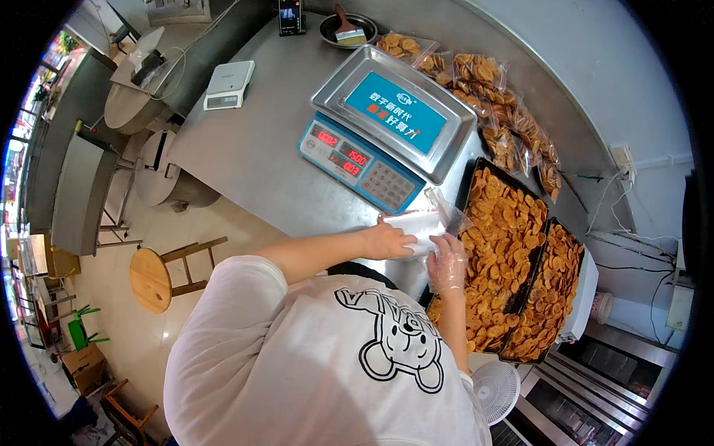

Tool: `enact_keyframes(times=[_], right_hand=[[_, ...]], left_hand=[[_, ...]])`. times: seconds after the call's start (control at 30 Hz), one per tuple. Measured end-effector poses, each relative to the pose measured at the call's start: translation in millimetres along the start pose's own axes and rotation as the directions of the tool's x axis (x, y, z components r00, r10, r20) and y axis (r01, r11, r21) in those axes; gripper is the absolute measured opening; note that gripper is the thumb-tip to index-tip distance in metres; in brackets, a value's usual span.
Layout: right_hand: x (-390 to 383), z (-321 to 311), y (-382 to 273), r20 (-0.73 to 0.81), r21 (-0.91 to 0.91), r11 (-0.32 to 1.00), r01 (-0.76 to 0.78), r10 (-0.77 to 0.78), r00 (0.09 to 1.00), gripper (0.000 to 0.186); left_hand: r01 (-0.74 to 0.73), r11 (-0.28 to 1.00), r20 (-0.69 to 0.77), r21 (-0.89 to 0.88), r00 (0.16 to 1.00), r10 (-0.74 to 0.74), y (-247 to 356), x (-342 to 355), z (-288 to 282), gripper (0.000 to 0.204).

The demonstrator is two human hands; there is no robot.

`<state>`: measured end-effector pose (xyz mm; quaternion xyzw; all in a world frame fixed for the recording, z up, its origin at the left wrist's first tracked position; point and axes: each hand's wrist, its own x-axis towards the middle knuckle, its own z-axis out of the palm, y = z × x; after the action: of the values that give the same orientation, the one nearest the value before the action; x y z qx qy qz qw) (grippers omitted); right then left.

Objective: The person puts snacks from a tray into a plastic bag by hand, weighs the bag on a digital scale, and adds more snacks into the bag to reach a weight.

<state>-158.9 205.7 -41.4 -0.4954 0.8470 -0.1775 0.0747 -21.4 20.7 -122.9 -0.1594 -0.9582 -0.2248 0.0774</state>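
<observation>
Close in front of my body, my left hand (390, 241) is bare, with its fingers bent onto the near edge of a clear plastic bag (420, 224). On the bag's right side is my right hand (448, 262), in a thin clear disposable glove, its fingertips closed on the plastic. The bag looks flat, and its far end flares up beside the tray. Just beyond stands a blue price-computing scale (357, 165) with lit red digits and a bare metal pan (462, 123). Right of my gloved hand, flat brown biscuits (500, 238) fill a black tray.
A second tray of biscuits (549, 286) adjoins the first. Several filled clear bags (480, 70) line the back wall. Farther left on the metal table (260, 141) are a small white scale (229, 80), a phone (291, 16) and a brush (348, 30) in a black bowl. A wooden stool (151, 280) stands left.
</observation>
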Motion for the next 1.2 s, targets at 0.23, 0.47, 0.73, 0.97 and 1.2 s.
enact_keyframes(times=[0.23,0.47,0.73,0.97,1.2], right_hand=[[26,4,-20,0.227,0.100,0.986,0.132,-0.152,0.962,0.034],[35,-17,-35,0.300,0.540,0.840,-0.051,-0.136,0.944,0.018],[38,-26,-45,-0.066,0.734,0.678,-0.048,0.141,0.988,0.005],[37,-31,-9,-0.174,0.924,0.381,-0.027,0.484,0.858,0.001],[39,-6,-18,-0.282,0.910,0.414,-0.004,0.626,0.727,0.011]], left_hand=[[-0.285,0.958,-0.215,0.033,0.934,0.285,-4,4,-36,0.016],[0.036,0.999,-0.420,-0.038,0.906,-0.048,7,-16,-75,0.035],[0.446,0.334,0.191,-0.830,0.791,-0.581,12,-24,-74,0.041],[0.043,-0.372,0.297,-0.927,0.689,-0.661,3,-34,-79,0.021],[0.177,-0.235,0.292,-0.956,0.663,-0.690,32,-22,-77,0.030]])
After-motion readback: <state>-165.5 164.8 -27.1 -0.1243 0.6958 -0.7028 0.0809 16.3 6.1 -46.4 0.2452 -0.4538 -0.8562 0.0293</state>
